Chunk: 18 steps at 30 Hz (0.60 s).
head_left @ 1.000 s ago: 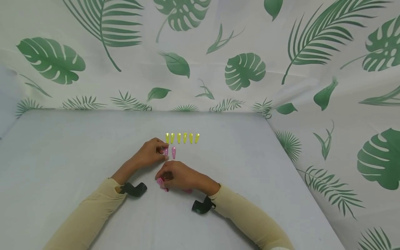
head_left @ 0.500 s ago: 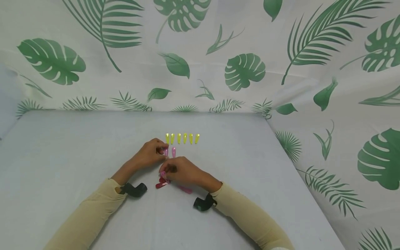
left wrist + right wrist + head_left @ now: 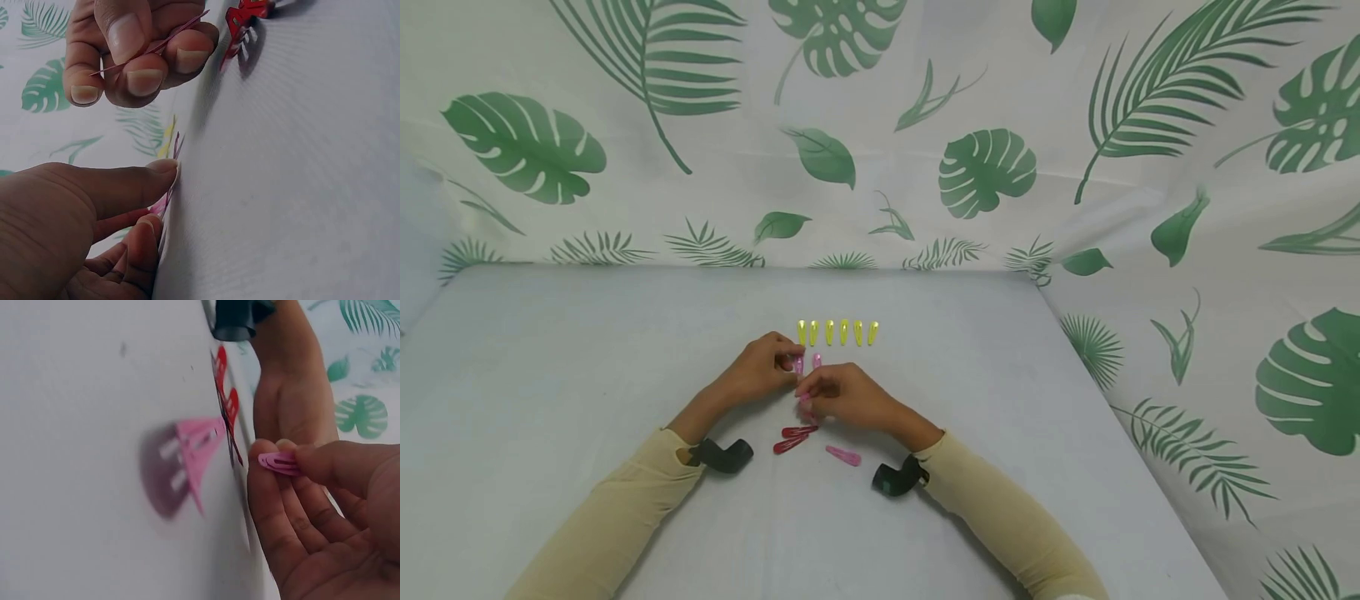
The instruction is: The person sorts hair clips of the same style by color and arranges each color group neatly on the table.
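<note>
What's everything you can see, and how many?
Table: 1, white, under the clips.
Leaf-print cloth: count unclear, white and green, behind and right.
Snap hair clips: 6, yellow, back row.
Snap hair clips: 2, red, nearer than the yellow.
Snap hair clips: 4, pink, two held, one by the yellow row, one right of the red.
Wrist cameras: 2, black, one per wrist.
Sleeves: 2, beige, on both arms.
Left grip: 1, pinching a pink clip.
Right grip: 1, pinching a pink clip.

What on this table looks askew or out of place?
Two red snap hair clips lie crosswise and bunched together, and a loose pink snap hair clip lies slanted to their right. They look askew beside the neat row of six yellow snap hair clips. I see no spill.
</note>
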### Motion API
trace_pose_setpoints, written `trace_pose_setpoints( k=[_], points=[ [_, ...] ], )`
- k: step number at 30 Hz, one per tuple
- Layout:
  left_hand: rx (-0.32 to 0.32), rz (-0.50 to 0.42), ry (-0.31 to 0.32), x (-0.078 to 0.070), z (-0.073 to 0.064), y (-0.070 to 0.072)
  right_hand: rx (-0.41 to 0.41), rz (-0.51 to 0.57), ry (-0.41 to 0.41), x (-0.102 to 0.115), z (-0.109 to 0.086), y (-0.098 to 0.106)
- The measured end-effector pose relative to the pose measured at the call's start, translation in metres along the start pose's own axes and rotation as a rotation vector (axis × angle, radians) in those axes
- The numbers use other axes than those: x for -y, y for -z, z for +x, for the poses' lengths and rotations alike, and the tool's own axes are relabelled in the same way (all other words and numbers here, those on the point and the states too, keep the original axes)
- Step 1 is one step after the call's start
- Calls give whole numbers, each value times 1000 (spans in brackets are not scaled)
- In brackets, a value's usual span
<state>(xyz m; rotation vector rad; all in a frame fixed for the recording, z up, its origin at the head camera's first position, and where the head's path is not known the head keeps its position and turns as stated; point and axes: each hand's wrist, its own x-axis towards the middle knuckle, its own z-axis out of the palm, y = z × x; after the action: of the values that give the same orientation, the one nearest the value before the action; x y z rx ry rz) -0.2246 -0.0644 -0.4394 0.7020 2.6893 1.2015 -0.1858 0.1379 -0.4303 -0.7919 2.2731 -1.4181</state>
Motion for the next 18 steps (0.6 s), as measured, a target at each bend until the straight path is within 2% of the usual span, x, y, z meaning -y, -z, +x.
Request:
trace_pose_setpoints(
  k=[7, 13, 18],
  points=[
    [6, -17, -10, 3, 1, -1, -9, 56, -34, -6, 0, 9],
    [15, -29, 22, 2, 0, 0, -89, 97, -33, -13, 3, 20],
    [16, -33, 23, 2, 0, 0, -136, 100, -45, -16, 6, 30]
  ],
)
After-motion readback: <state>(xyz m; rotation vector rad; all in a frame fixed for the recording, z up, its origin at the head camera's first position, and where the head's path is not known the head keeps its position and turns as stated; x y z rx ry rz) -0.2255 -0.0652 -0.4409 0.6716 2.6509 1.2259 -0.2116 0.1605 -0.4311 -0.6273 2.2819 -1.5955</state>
